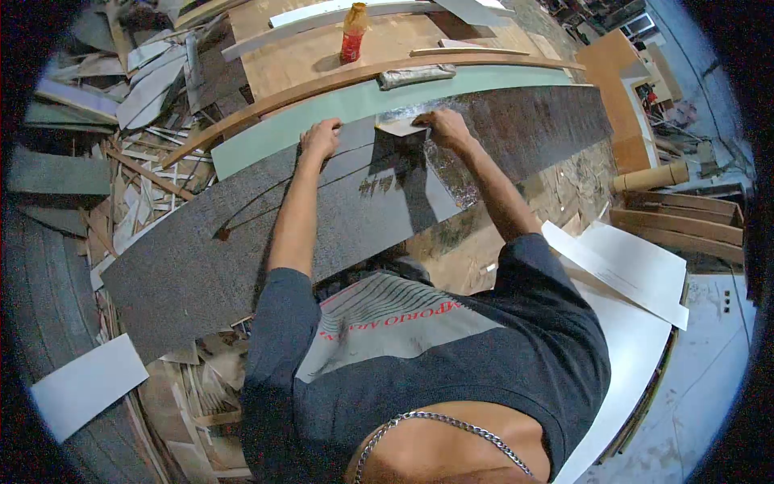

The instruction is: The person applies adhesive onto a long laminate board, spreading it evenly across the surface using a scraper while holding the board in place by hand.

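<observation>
A long dark grey sheet [322,218] lies across the bench in front of me. My left hand [321,139] is at its far edge, fingers curled on the edge. In my right hand [446,129] is a flat, pale spreader [401,126], its blade against the sheet. Around and to the right of the blade the surface looks wet and shiny, with a brown coating [463,173]. A thin dark line of liquid curves leftward and ends in a small brown blob [222,234]. Beyond the sheet runs a pale green board [266,143].
A grey, wrapped-looking bar [417,77] lies on the green board. Behind a wooden strip [290,95] stands a red-labelled bottle [353,36]. Wood scraps [153,81] are piled at left. White panels [621,266] lie at right, near a cardboard tube [651,176].
</observation>
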